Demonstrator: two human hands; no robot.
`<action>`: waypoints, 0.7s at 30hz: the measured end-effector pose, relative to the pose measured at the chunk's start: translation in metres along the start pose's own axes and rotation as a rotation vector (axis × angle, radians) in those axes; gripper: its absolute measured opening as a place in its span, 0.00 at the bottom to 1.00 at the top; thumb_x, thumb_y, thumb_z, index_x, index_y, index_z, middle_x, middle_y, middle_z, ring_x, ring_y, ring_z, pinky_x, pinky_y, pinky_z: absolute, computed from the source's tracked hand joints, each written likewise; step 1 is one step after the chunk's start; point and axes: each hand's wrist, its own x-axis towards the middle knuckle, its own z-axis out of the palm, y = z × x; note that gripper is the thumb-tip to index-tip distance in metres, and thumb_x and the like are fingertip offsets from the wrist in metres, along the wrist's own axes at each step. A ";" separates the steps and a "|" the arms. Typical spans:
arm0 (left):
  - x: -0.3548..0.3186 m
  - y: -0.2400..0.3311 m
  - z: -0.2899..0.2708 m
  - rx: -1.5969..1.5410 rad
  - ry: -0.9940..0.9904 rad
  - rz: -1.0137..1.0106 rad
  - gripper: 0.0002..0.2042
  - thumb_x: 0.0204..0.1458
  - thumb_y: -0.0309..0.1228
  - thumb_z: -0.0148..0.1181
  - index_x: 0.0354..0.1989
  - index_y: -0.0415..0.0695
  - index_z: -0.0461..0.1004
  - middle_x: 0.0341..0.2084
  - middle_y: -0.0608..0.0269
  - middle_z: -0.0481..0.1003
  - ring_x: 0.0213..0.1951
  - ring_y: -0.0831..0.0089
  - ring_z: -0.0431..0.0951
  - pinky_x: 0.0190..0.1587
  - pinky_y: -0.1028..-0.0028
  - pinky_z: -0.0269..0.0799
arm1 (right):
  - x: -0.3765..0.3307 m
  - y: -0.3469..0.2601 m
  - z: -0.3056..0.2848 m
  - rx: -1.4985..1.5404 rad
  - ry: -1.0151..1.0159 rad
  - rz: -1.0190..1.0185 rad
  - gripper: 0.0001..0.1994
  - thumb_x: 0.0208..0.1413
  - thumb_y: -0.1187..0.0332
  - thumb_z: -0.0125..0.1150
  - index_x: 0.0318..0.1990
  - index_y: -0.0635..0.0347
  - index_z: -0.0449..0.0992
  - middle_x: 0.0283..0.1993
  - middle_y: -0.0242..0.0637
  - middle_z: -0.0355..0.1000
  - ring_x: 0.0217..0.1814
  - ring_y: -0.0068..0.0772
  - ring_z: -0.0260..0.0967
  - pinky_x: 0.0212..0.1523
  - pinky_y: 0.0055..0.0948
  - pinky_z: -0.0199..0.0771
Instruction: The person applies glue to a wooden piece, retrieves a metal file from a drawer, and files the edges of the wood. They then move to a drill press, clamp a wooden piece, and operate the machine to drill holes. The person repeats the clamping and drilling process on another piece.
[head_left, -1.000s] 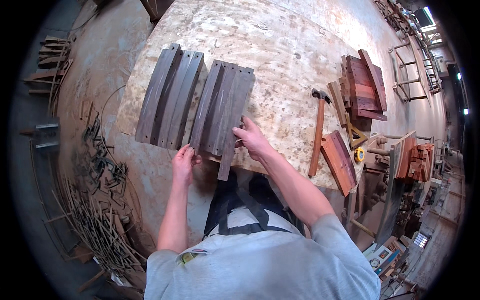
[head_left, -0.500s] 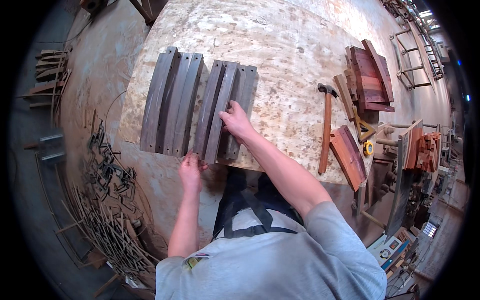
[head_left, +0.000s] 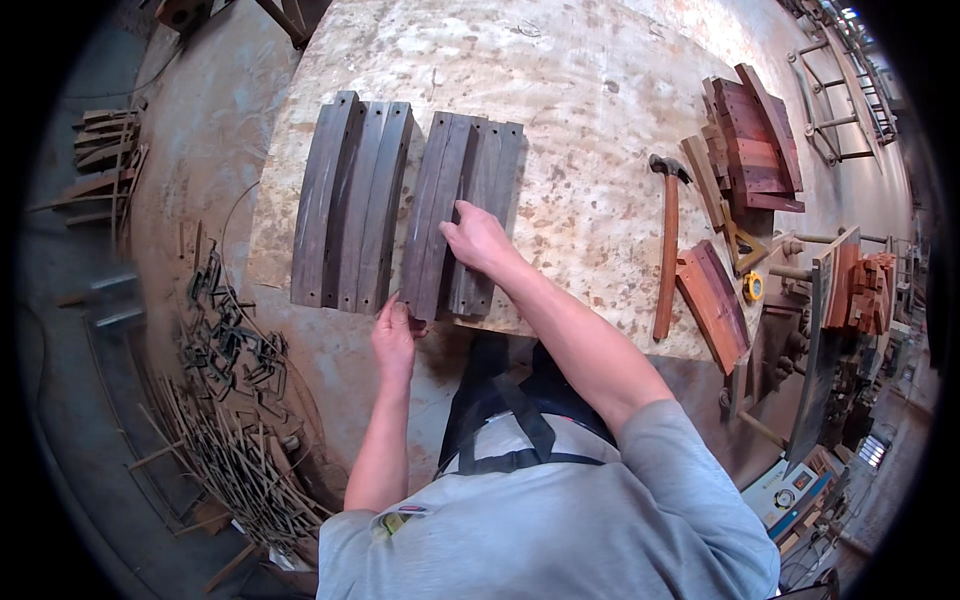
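Note:
Two groups of dark, slightly curved wooden slats with small holes near their ends lie side by side on a stained plywood sheet. In the right group, two wooden slats (head_left: 434, 200) rest edge to edge, with grey-brown slats (head_left: 493, 190) to their right. My right hand (head_left: 476, 240) closes over the right edge of this pair, about halfway along. At the pair's near end, the fingers of my left hand (head_left: 394, 335) are bent around the corner; part of their grip is hidden. The left group of slats (head_left: 350, 200) lies untouched by either hand.
To the right on the plywood (head_left: 590, 130) lie a hammer (head_left: 667, 250), reddish curved wood pieces (head_left: 712, 305), a square (head_left: 742, 248) and a yellow tape measure (head_left: 753, 287). More red boards (head_left: 755, 150) are stacked beyond. Clamps (head_left: 235, 340) and thin sticks (head_left: 240, 460) cover the floor at left.
The two slats under my hands were apart and now sit against each other. My hands stay on them. The whole view has shifted slightly.

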 end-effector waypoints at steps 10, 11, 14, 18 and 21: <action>-0.030 0.031 0.033 0.748 0.196 0.363 0.37 0.44 0.37 0.67 0.60 0.33 0.57 0.51 0.41 0.67 0.54 0.51 0.67 0.57 0.61 0.61 | -0.072 0.044 0.002 0.310 -0.065 0.018 0.24 0.55 0.64 0.55 0.55 0.73 0.65 0.34 0.45 0.71 0.37 0.36 0.70 0.38 0.30 0.70; -0.029 0.032 0.035 0.739 0.179 0.387 0.37 0.43 0.36 0.67 0.59 0.32 0.57 0.51 0.40 0.67 0.53 0.49 0.67 0.57 0.60 0.62 | -0.083 0.059 0.005 0.336 -0.031 -0.026 0.22 0.56 0.68 0.54 0.55 0.72 0.65 0.28 0.35 0.69 0.28 0.20 0.67 0.29 0.23 0.69; -0.025 0.023 0.030 0.720 0.179 0.422 0.36 0.42 0.36 0.68 0.57 0.31 0.59 0.50 0.38 0.67 0.53 0.47 0.67 0.55 0.58 0.63 | -0.126 0.053 -0.020 0.505 -0.144 0.165 0.19 0.57 0.70 0.53 0.53 0.74 0.66 0.29 0.33 0.69 0.28 0.21 0.67 0.29 0.21 0.69; -0.022 0.016 0.027 0.701 0.193 0.479 0.34 0.42 0.35 0.68 0.56 0.31 0.61 0.50 0.39 0.67 0.53 0.47 0.67 0.54 0.58 0.64 | -0.173 0.073 -0.035 0.618 -0.139 0.352 0.17 0.58 0.69 0.53 0.51 0.70 0.68 0.31 0.35 0.71 0.29 0.21 0.69 0.30 0.21 0.70; -0.020 0.019 0.024 0.700 0.200 0.502 0.33 0.42 0.34 0.67 0.55 0.31 0.62 0.50 0.40 0.68 0.52 0.48 0.68 0.54 0.58 0.65 | -0.200 0.092 -0.033 0.616 -0.089 0.403 0.17 0.57 0.69 0.54 0.52 0.70 0.69 0.31 0.36 0.71 0.29 0.21 0.69 0.31 0.20 0.71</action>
